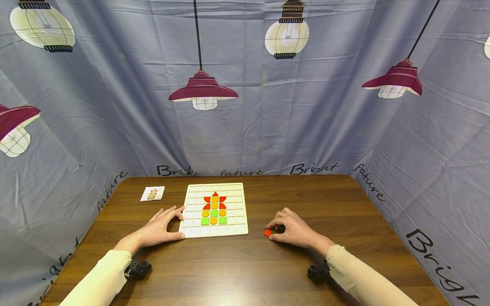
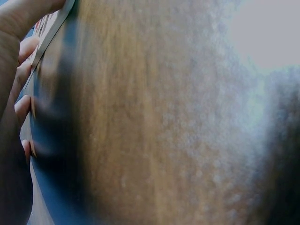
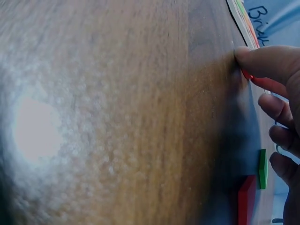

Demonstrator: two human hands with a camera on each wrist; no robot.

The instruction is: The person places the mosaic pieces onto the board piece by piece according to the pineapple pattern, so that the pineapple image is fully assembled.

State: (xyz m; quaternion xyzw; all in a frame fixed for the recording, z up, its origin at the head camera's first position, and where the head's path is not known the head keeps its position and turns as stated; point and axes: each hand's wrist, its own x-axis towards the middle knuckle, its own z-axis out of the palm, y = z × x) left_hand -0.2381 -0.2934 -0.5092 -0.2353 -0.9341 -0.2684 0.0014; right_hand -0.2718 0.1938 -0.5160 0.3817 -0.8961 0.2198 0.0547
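A white gridded board [image 1: 191, 231] lies on the table, with red, yellow and green flat pieces arranged in a figure on it. My left hand [image 1: 160, 227] rests at the board's left side, fingers spread along that edge and thumb at the near left corner. Right of the board, my right hand [image 1: 292, 229] pinches a small red tile [image 1: 267, 232] between thumb and forefinger, close to the tabletop. Beside its other fingers, the right wrist view shows a green piece [image 3: 263, 168] and a darker red piece [image 3: 247, 200]; the hand hides them from the head view.
A small white card [image 1: 152, 194] printed with a coloured figure lies behind my left hand. Around the brown wooden table [image 1: 229, 267] hangs a blue-grey curtain [image 1: 245, 140] with lamp prints. Black straps with cameras sit on both wrists.
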